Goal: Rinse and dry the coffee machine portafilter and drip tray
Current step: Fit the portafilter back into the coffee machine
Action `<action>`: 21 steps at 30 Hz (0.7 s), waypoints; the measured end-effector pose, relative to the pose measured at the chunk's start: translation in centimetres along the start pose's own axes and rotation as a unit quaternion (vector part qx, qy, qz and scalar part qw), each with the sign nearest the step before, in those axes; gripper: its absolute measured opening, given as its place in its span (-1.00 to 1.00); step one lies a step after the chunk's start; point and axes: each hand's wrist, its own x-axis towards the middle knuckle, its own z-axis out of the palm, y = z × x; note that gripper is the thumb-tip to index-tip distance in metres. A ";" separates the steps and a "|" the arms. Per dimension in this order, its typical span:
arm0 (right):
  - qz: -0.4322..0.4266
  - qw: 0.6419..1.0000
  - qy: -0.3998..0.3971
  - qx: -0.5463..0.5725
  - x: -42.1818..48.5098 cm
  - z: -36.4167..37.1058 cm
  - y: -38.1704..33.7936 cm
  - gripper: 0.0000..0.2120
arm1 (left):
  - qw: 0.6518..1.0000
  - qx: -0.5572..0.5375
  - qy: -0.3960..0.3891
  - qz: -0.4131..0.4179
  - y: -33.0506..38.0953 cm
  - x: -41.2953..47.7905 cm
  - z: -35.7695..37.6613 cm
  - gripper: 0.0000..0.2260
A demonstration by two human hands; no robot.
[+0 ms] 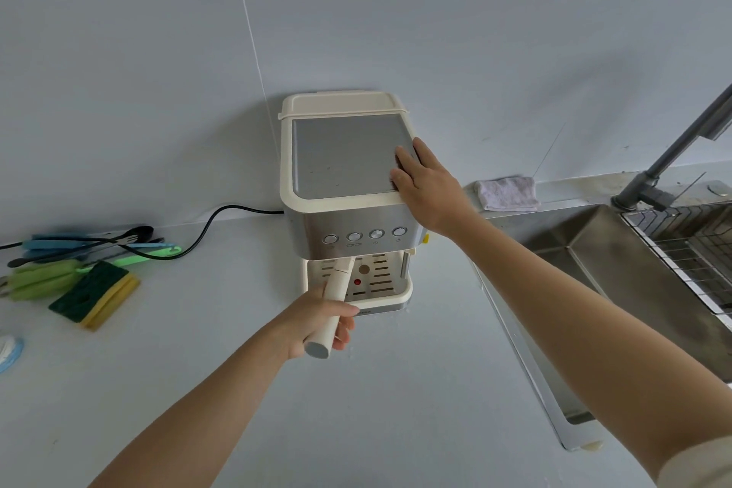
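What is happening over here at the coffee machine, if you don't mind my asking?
A person is at the coffee machine on the counter. Their left hand grips the cream portafilter handle, which reaches in under the machine's front, above the drip tray. Their right hand lies flat on the machine's top, seemingly to steady it. The sink and a folded cloth are to the right; nothing has been rinsed yet.

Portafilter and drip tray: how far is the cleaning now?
Nothing looks rinsed yet. The left hand grips the portafilter handle, still in the machine, which the right hand steadies. The drip tray sits in place. Rinsing at the sink and drying remain.
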 end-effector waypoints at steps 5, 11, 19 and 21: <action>0.077 0.989 -0.115 0.055 0.0 -0.7 -0.9 -0.82 | 0.998 -0.030 0.060 0.004 -0.2 0.3 1.5 -0.84; 0.197 0.953 -0.111 0.200 0.3 -1.5 -1.8 -0.89 | 0.992 -0.049 0.119 0.006 -0.7 0.9 3.3 -0.81; 0.197 0.954 -0.143 0.175 0.2 -2.1 -1.9 -0.83 | 0.983 -0.077 0.166 0.008 -0.5 1.3 5.3 -0.76; 0.174 0.961 -0.156 0.149 0.3 -1.9 -1.7 -0.77 | 0.980 -0.092 0.177 0.012 -0.5 1.4 5.9 -0.78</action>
